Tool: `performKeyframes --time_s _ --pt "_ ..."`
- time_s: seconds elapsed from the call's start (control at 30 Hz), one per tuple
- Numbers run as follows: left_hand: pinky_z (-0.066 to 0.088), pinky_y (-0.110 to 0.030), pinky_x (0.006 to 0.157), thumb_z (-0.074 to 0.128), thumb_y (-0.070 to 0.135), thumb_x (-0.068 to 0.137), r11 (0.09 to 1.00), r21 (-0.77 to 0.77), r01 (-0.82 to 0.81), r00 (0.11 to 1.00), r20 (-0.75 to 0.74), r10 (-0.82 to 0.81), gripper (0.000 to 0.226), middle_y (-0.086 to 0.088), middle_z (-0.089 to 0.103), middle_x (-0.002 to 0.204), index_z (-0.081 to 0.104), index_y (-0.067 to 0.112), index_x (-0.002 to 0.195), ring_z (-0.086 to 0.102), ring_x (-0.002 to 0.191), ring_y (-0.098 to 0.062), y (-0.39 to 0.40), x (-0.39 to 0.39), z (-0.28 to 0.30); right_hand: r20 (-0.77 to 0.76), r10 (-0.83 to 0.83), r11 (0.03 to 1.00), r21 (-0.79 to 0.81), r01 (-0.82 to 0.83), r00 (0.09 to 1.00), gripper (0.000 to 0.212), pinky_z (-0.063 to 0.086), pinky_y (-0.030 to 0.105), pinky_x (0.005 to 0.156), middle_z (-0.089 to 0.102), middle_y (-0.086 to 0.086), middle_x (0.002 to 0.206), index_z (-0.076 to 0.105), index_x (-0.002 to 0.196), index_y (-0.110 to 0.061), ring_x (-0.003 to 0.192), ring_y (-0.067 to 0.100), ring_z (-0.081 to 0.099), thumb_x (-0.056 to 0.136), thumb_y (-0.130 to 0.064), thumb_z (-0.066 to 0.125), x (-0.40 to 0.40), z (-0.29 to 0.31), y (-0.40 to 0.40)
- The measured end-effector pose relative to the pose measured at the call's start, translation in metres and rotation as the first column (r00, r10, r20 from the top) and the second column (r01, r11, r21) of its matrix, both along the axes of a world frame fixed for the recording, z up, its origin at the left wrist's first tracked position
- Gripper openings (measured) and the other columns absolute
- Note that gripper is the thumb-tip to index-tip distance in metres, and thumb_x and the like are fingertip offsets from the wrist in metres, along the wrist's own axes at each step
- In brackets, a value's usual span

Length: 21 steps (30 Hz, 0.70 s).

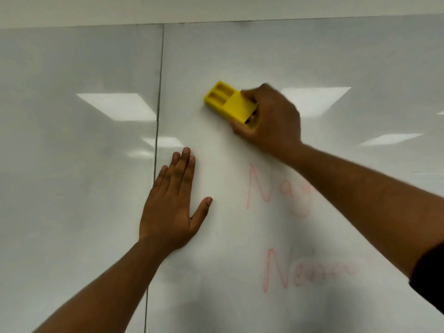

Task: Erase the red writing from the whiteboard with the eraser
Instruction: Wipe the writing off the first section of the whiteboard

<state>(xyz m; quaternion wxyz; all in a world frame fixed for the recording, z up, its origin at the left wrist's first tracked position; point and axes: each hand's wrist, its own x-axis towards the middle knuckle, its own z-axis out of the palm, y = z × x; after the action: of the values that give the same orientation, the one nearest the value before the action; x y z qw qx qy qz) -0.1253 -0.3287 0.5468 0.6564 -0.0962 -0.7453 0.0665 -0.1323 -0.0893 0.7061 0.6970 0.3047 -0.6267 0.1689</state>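
Observation:
My right hand [271,118] grips a yellow plastic eraser [228,102] and holds it against the whiteboard [264,54], above and left of the red writing. One faint red word [278,188] lies below my right wrist, partly hidden by my forearm. A second red word [307,270] sits lower down and looks smudged on its right side. My left hand [175,205] rests flat on the board with straight fingers, left of the upper word.
A dark vertical seam [157,140] separates this panel from another whiteboard panel [72,152] on the left. The board's top edge [288,20] meets the wall above. Ceiling lights reflect on the glossy surface.

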Motion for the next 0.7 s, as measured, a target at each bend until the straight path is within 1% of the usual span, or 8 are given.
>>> performKeyframes --time_s 0.1,0.13,0.2,0.3,0.37,0.53,0.57,0.7 --pt "0.01 -0.04 0.135 0.033 0.058 0.106 1.0 0.0 0.0 1.0 -0.006 0.0 0.084 -0.003 0.002 0.18 0.009 0.009 0.17 0.003 0.166 -0.02 -0.001 -0.001 0.0 0.031 0.014 0.974 -0.225 -0.007 0.999 0.062 0.048 0.036 0.087 0.064 0.0 0.121 0.062 0.129 -0.021 0.11 0.023 0.062 0.08 -0.058 0.07 0.001 0.045 0.01" --pt "0.01 -0.039 0.135 0.033 0.058 0.106 1.0 0.0 0.003 1.0 -0.005 -0.003 0.084 -0.003 0.002 0.18 0.008 0.009 0.17 0.002 0.166 -0.02 -0.001 -0.001 0.0 0.04 0.013 0.967 -0.254 -0.003 0.999 0.062 0.048 0.036 0.087 0.063 0.001 0.122 0.061 0.129 -0.02 0.11 0.023 0.062 0.08 -0.059 0.068 0.001 0.05 0.007" --pt "0.01 -0.039 0.135 0.033 0.058 0.106 1.0 0.002 0.007 1.0 -0.003 -0.007 0.084 -0.003 0.002 0.18 0.008 0.01 0.17 0.002 0.166 -0.019 -0.001 -0.002 0.0 0.022 -0.005 0.983 -0.183 0.009 1.0 0.063 0.048 0.038 0.086 0.063 0.002 0.121 0.061 0.128 -0.019 0.109 0.025 0.062 0.08 -0.059 0.067 0.003 0.043 -0.004" --pt "0.01 -0.039 0.135 0.034 0.058 0.106 1.0 0.0 0.002 1.0 -0.007 -0.002 0.084 -0.004 0.003 0.18 0.009 0.009 0.17 0.002 0.166 -0.019 -0.001 -0.001 0.0 -0.025 -0.056 0.997 0.053 0.057 0.998 0.066 0.046 0.034 0.082 0.064 0.001 0.12 0.062 0.131 -0.021 0.108 0.024 0.062 0.079 -0.06 0.07 0.002 0.018 -0.015" --pt "0.01 -0.038 0.135 0.034 0.058 0.106 1.0 0.001 0.004 1.0 -0.008 -0.003 0.084 -0.004 0.003 0.18 0.009 0.009 0.17 0.003 0.166 -0.019 -0.001 -0.001 -0.001 -0.04 -0.077 0.994 0.076 0.08 0.996 0.067 0.045 0.033 0.081 0.063 0.0 0.121 0.061 0.133 -0.022 0.108 0.023 0.062 0.079 -0.061 0.07 0.0 0.022 -0.012" --pt "0.01 -0.038 0.134 0.034 0.057 0.106 1.0 0.001 0.013 1.0 -0.02 -0.013 0.083 -0.003 0.004 0.18 0.009 0.01 0.17 0.004 0.166 -0.019 -0.001 -0.002 -0.001 0.008 -0.042 0.979 -0.201 0.043 0.999 0.062 0.048 0.037 0.085 0.062 0.0 0.121 0.061 0.13 -0.023 0.109 0.023 0.061 0.08 -0.06 0.067 0.0 0.043 -0.014" --pt "0.01 -0.038 0.134 0.034 0.057 0.106 1.0 0.003 0.008 1.0 -0.019 -0.008 0.083 -0.003 0.004 0.18 0.009 0.01 0.17 0.004 0.166 -0.019 -0.001 -0.001 0.0 -0.006 -0.034 0.984 -0.177 0.032 0.999 0.062 0.048 0.037 0.083 0.063 0.001 0.12 0.061 0.13 -0.022 0.108 0.024 0.061 0.08 -0.058 0.068 0.001 0.034 -0.021" --pt "0.011 -0.039 0.135 0.032 0.059 0.106 1.0 0.006 0.0 1.0 -0.004 0.0 0.084 -0.003 0.003 0.18 0.009 0.01 0.17 0.002 0.166 -0.019 -0.001 0.0 0.0 -0.102 -0.098 0.983 0.147 0.113 0.99 0.067 0.052 0.038 0.075 0.063 0.002 0.12 0.06 0.135 -0.021 0.105 0.025 0.061 0.081 -0.06 0.068 0.001 -0.003 -0.033"
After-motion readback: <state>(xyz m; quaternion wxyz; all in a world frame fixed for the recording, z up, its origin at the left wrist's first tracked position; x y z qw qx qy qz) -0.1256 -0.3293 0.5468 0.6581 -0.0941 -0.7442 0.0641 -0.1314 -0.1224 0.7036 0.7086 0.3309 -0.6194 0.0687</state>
